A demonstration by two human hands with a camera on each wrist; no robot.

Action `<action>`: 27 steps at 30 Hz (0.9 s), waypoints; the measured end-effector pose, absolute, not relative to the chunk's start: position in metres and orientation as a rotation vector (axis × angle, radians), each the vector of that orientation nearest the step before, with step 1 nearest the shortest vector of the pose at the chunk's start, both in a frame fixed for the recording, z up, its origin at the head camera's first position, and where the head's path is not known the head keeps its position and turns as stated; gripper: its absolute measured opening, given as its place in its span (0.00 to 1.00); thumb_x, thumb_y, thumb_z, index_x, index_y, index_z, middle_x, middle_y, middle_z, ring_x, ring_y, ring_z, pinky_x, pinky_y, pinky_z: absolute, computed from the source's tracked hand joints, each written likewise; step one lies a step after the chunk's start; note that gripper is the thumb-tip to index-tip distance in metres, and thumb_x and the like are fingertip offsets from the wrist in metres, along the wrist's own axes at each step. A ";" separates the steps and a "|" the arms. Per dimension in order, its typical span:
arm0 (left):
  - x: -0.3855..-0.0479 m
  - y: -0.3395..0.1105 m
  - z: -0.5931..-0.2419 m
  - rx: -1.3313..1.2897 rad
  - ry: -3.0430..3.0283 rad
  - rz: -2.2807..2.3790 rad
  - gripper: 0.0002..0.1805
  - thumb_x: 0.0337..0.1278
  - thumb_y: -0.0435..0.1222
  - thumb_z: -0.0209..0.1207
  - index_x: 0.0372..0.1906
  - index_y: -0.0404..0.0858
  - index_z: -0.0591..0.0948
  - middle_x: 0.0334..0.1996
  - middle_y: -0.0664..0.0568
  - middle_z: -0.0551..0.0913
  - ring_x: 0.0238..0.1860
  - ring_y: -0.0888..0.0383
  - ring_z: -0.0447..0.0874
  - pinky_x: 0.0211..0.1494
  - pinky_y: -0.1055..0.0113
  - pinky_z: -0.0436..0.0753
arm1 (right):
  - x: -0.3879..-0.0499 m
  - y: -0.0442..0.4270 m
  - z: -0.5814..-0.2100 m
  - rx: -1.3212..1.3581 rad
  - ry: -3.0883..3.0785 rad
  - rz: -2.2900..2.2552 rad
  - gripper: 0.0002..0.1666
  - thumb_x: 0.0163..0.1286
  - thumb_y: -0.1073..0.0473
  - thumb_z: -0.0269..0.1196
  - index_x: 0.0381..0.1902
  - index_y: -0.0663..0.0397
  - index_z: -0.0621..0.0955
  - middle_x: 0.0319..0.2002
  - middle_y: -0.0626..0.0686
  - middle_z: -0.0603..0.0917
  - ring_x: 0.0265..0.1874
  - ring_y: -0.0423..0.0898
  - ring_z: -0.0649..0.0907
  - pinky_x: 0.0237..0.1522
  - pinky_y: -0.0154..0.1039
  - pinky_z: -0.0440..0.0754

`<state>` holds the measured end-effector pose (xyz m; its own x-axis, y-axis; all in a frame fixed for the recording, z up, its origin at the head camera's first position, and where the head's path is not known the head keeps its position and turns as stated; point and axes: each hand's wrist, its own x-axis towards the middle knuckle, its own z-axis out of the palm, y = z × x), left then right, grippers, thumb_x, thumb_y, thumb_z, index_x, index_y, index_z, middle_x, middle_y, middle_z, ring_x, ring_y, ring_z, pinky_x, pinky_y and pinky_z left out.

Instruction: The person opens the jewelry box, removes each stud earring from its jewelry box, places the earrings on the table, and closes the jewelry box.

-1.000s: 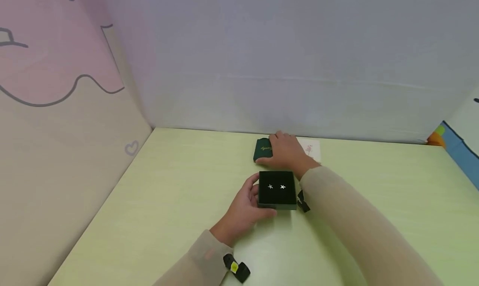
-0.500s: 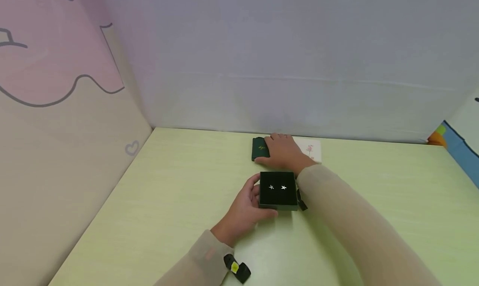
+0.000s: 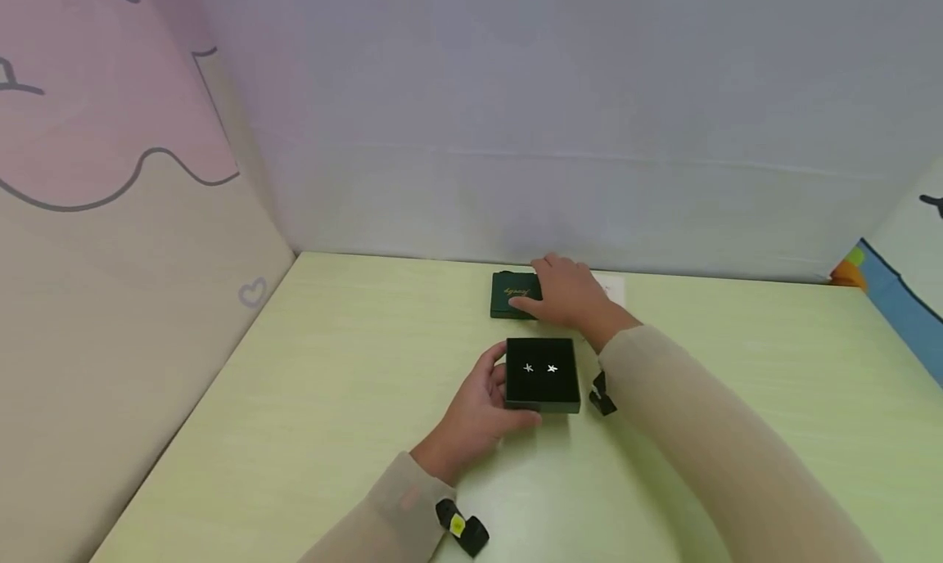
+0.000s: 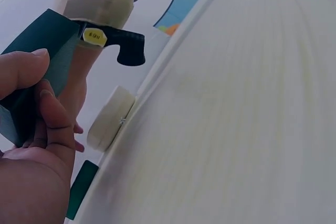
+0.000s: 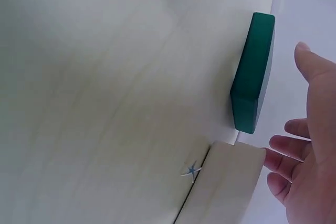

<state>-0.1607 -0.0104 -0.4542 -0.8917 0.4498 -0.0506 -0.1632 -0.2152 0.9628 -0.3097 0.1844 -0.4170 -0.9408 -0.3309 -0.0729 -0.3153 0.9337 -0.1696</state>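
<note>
My left hand grips a dark green jewelry box, thumb at its near side and fingers along its left side. On the box's black insert sit two silver star-shaped earrings. In the left wrist view, thumb and fingers pinch the same green box. My right hand is over a flat green box lid with gold lettering and a white box. In the right wrist view its fingers are spread and loosely bent, thumb apart from the green lid, fingertips close to the white box; contact is unclear.
A small star clasp shows on the white box's edge. The pale table ends at a white back wall; a patterned side wall stands at left. A black strap is on the left wrist.
My right hand has shifted slightly right and appears raised off the green lid, uncovering more of its lettering and covering more of the white box. The left hand holds its box nearly still.
</note>
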 end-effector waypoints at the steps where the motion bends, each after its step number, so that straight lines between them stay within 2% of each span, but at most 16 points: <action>1: -0.161 -0.010 -0.455 0.340 1.659 2.155 0.58 0.48 0.15 0.68 0.81 0.38 0.50 0.64 0.42 0.77 0.61 0.48 0.81 0.57 0.62 0.83 | -0.308 0.186 -0.417 -0.502 2.990 -0.258 0.55 0.71 0.25 0.56 0.77 0.62 0.64 0.73 0.64 0.68 0.72 0.63 0.67 0.71 0.63 0.62; 9: -0.165 -0.011 -0.458 0.351 1.677 2.140 0.57 0.48 0.16 0.69 0.81 0.39 0.51 0.64 0.42 0.77 0.61 0.48 0.81 0.57 0.62 0.83 | -0.287 0.191 -0.401 -0.460 2.966 -0.541 0.51 0.73 0.29 0.57 0.78 0.59 0.63 0.74 0.62 0.66 0.73 0.62 0.66 0.72 0.61 0.62; 15: -0.165 -0.015 -0.460 0.352 1.694 2.135 0.59 0.47 0.15 0.69 0.81 0.38 0.49 0.65 0.40 0.76 0.61 0.47 0.80 0.57 0.62 0.82 | -0.264 0.188 -0.391 -0.410 2.880 -0.920 0.49 0.74 0.30 0.57 0.79 0.55 0.62 0.75 0.58 0.64 0.67 0.59 0.72 0.63 0.59 0.73; 21: -0.165 -0.016 -0.460 0.342 1.684 2.142 0.59 0.47 0.15 0.68 0.81 0.38 0.48 0.65 0.40 0.76 0.62 0.47 0.80 0.57 0.62 0.82 | -0.234 0.191 -0.390 -0.349 2.842 -1.182 0.44 0.74 0.32 0.59 0.76 0.51 0.66 0.72 0.52 0.69 0.61 0.54 0.75 0.56 0.58 0.77; 27: -0.164 -0.016 -0.459 0.331 1.719 2.125 0.58 0.49 0.15 0.69 0.81 0.38 0.49 0.65 0.41 0.76 0.62 0.48 0.80 0.58 0.63 0.82 | -0.205 0.197 -0.394 -0.355 2.857 -1.262 0.38 0.75 0.37 0.62 0.74 0.50 0.69 0.67 0.56 0.74 0.56 0.56 0.77 0.54 0.57 0.79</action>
